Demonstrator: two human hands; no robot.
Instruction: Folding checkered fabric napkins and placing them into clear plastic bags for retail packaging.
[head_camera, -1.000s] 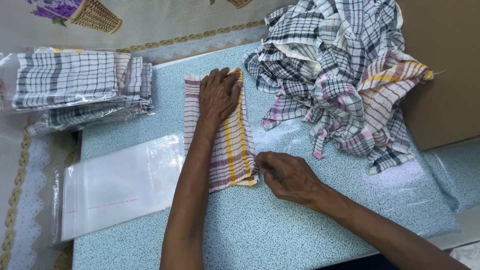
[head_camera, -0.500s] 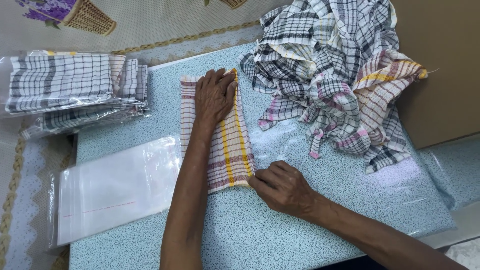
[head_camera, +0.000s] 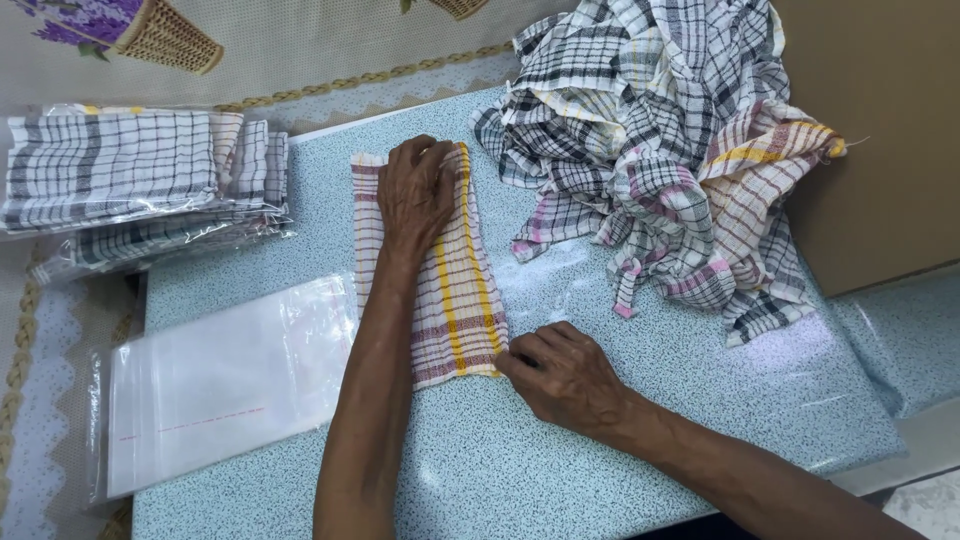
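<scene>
Hands hold the folded cloth (head_camera: 430, 275) mid-counter: left hand (head_camera: 415, 190) now curls on its far end, right hand (head_camera: 560, 372) still pinches the near corner.

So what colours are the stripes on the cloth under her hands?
The folded cloth is white with yellow and reddish-brown stripes, seen in the head view.
</scene>
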